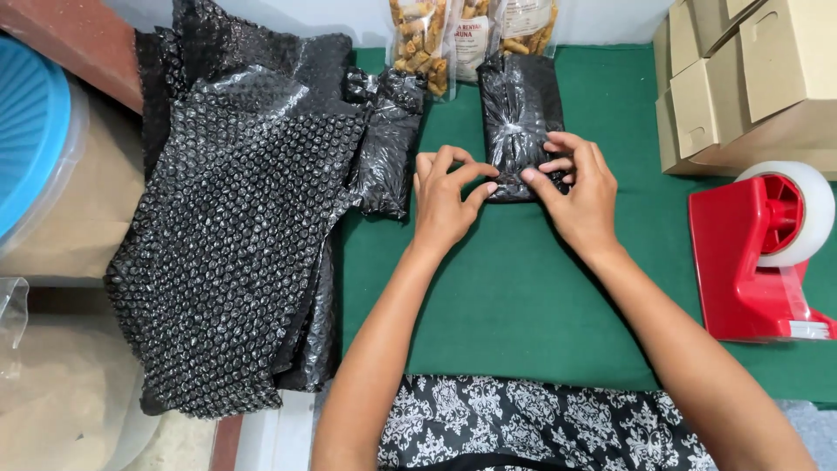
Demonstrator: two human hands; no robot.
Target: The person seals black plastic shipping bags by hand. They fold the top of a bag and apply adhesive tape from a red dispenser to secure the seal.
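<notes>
A: Starting at the left, we have the bubble wrap pile (235, 235) lying half off the green mat (514, 296), with a second wrapped bundle (388, 144) just beside its right edge. If our left forearm swings out, we could drag that pile further off

B: Then our left hand (445, 205). We pinch thumb and forefinger together at the lower left corner of the black parcel (520, 109), but what sits between the fingertips we cannot tell; it may be a bit of tape or only a fold of wrap

A: The parcel lies flat on the mat, near its far edge, just in front of the snack bags (471, 35). Our right hand (580, 196) rests on its lower end, fingers curled down onto the wrap, pressing more than clasping

B: So the risk, as we judge it, is the fold springing open if either hand lifts early, since bubble wrap pushes back

A: And a pinch that hard could pop bubbles or tear the film

B: Further right, the red tape dispenser (758, 257) stands well apart from our right hand; reaching for it means leaving the parcel to one hand

A: The cardboard boxes (750, 78) behind it look stable
</notes>
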